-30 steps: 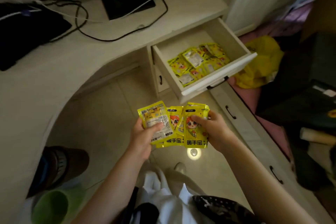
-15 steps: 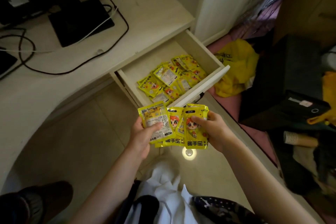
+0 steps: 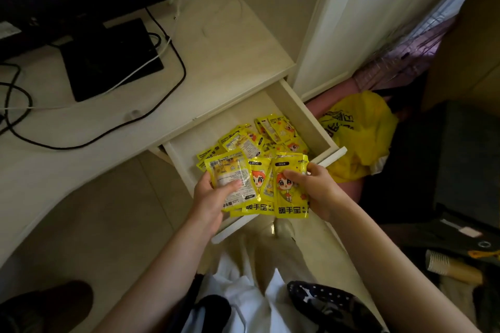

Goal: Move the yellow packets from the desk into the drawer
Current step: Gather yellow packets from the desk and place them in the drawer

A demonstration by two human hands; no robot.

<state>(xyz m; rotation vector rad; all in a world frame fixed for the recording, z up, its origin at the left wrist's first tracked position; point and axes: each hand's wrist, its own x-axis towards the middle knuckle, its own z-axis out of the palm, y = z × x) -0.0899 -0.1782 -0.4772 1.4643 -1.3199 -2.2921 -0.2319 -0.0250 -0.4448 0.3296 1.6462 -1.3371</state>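
Yellow packets (image 3: 259, 186) fanned out above the near edge of an open drawer (image 3: 303, 119), the left hand (image 3: 213, 197) pinching the left one under its thumb, the right hand (image 3: 313, 186) pinching the right one; more packets (image 3: 259, 140) lie inside, beside the cream desk (image 3: 221, 62).

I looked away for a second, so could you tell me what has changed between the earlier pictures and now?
Both hands carried the fanned yellow packets from in front of the open drawer to above its front edge; the view closed in too. Nothing was let go: the left hand and the right hand keep the same grip, and the packets in the drawer lie as before.
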